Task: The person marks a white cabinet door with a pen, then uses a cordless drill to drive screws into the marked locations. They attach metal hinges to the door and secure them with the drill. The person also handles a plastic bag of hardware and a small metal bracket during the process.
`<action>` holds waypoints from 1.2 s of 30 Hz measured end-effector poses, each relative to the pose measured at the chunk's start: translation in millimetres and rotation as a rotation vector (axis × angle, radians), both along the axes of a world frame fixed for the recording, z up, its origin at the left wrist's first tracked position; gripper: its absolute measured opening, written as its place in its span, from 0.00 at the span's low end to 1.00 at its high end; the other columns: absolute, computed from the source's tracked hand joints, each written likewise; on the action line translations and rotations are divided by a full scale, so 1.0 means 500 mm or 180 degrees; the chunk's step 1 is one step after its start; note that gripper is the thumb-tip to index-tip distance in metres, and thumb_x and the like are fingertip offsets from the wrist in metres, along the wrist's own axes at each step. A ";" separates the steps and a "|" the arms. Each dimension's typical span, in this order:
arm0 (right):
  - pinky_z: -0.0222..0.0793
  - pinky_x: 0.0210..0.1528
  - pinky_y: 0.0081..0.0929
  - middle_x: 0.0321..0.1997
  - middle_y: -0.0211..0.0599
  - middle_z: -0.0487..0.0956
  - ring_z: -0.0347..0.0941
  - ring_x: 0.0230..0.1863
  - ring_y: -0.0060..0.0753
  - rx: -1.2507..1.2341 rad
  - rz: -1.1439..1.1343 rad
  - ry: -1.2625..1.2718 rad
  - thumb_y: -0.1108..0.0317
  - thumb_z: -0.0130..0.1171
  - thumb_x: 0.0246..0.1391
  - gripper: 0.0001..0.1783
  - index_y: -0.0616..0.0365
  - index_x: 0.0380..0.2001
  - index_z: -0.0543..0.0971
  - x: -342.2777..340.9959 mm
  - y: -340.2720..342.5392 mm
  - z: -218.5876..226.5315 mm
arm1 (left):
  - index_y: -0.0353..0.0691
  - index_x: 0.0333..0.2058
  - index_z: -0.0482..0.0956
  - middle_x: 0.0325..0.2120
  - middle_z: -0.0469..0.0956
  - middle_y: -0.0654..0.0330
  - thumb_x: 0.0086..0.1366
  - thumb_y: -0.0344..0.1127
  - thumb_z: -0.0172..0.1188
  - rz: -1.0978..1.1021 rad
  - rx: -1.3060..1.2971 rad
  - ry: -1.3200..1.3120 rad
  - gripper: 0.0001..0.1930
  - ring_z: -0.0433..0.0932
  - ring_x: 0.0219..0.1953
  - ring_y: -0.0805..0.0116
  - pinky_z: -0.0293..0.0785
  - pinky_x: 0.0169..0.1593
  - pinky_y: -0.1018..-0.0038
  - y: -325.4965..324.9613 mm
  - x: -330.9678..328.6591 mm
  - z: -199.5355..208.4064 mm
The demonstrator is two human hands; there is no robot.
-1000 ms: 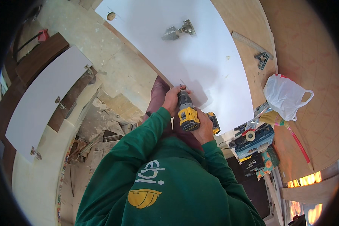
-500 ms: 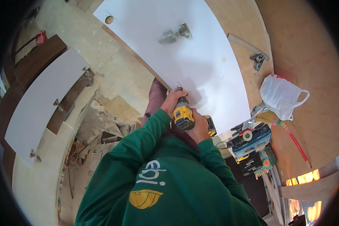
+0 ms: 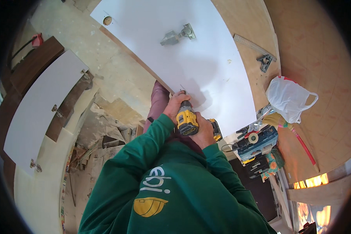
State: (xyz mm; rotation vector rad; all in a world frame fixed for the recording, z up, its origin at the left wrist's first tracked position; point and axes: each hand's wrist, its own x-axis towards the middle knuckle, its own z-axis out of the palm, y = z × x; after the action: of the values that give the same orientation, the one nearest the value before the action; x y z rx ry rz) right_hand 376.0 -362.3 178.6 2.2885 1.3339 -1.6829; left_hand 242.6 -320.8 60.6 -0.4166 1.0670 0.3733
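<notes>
Drill: the yellow and black drill is sitting between both hands, in front of the person's body, and its nose is pointing toward the lower end of the white panel; I cannot tell if the bit is touching it.
Right grip: the right hand is wrapping around the handle, beside the battery.
Left grip: the left hand is pinching around the drill's front part, the fingers curling near the tip; I cannot tell if they are also holding some small piece.
White panel: it is lying on a light plywood board and is carrying a metal hinge; a round hole is showing near its far left corner.
Writing: white letters are showing on the green sweatshirt, beside a yellow helmet drawing; pale lettering is marking the black case.
Containers: a white plastic bag is lying on the brown sheet, its content staying hidden; a blue toolbox is bearing a roll of tape.
Farther right: a combination square is resting on the plywood; a red-handled broom is lying below the bag.
Far left: a second white panel is bearing three hinges along its right edge.
</notes>
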 end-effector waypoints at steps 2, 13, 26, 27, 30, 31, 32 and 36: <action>0.76 0.41 0.54 0.34 0.54 0.84 0.81 0.40 0.64 -0.0030 0.0033 -0.0034 0.62 0.76 0.43 0.29 0.58 0.45 0.73 -0.002 0.001 -0.001 | 0.39 0.48 0.70 0.29 0.75 0.59 0.63 0.32 0.64 0.0002 -0.0050 0.0069 0.17 0.82 0.27 0.64 0.82 0.29 0.65 0.001 0.001 0.003; 0.75 0.41 0.54 0.35 0.55 0.83 0.81 0.41 0.63 -0.0050 0.0141 -0.0089 0.62 0.77 0.43 0.30 0.59 0.46 0.72 -0.003 -0.008 -0.006 | 0.38 0.55 0.67 0.32 0.75 0.58 0.62 0.33 0.64 -0.0086 -0.0065 0.0030 0.24 0.82 0.28 0.63 0.83 0.30 0.64 0.000 -0.005 -0.003; 0.74 0.41 0.53 0.35 0.54 0.83 0.81 0.40 0.63 0.0029 0.0202 -0.0154 0.63 0.77 0.42 0.32 0.60 0.48 0.72 -0.006 -0.023 -0.015 | 0.38 0.54 0.67 0.33 0.75 0.58 0.61 0.33 0.65 -0.0078 -0.0061 0.0048 0.24 0.82 0.29 0.63 0.83 0.31 0.63 0.001 -0.006 -0.003; 0.74 0.41 0.53 0.35 0.54 0.83 0.81 0.41 0.63 0.0043 0.0178 -0.0150 0.63 0.77 0.42 0.32 0.60 0.48 0.72 -0.007 -0.023 -0.013 | 0.38 0.55 0.67 0.33 0.75 0.58 0.61 0.33 0.65 -0.0085 -0.0059 0.0012 0.25 0.82 0.29 0.63 0.83 0.31 0.63 0.001 -0.007 -0.005; 0.74 0.42 0.53 0.35 0.54 0.83 0.80 0.41 0.63 0.0109 0.0128 -0.0142 0.62 0.77 0.42 0.33 0.60 0.49 0.72 -0.009 -0.022 -0.012 | 0.39 0.55 0.67 0.32 0.75 0.58 0.61 0.33 0.65 -0.0145 -0.0097 0.0009 0.24 0.82 0.28 0.63 0.83 0.30 0.62 0.003 -0.007 -0.006; 0.74 0.42 0.53 0.35 0.53 0.83 0.80 0.41 0.63 0.0131 0.0129 -0.0140 0.62 0.78 0.42 0.33 0.60 0.49 0.72 -0.009 -0.025 -0.013 | 0.39 0.54 0.67 0.32 0.75 0.58 0.62 0.33 0.65 -0.0122 -0.0087 -0.0002 0.24 0.82 0.28 0.63 0.83 0.30 0.62 0.000 -0.007 -0.008; 0.74 0.42 0.53 0.35 0.53 0.83 0.80 0.41 0.63 0.0152 0.0130 -0.0139 0.62 0.78 0.42 0.34 0.60 0.49 0.72 -0.009 -0.028 -0.013 | 0.39 0.54 0.67 0.32 0.75 0.58 0.62 0.32 0.64 -0.0100 -0.0078 -0.0013 0.23 0.82 0.28 0.63 0.83 0.30 0.62 -0.002 -0.007 -0.011; 0.74 0.42 0.54 0.35 0.53 0.82 0.80 0.41 0.63 0.0232 0.0198 -0.0187 0.63 0.77 0.42 0.33 0.60 0.49 0.71 -0.009 -0.029 -0.014 | 0.39 0.53 0.68 0.32 0.74 0.58 0.62 0.32 0.64 -0.0053 -0.0084 0.0033 0.22 0.82 0.28 0.63 0.83 0.30 0.62 -0.002 -0.005 -0.008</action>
State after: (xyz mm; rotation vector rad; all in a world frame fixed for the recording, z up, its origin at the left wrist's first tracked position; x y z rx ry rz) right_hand 371.8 -377.0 171.6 2.2891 1.4618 -1.5618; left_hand 240.2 -321.6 56.5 -0.4295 1.0860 0.3472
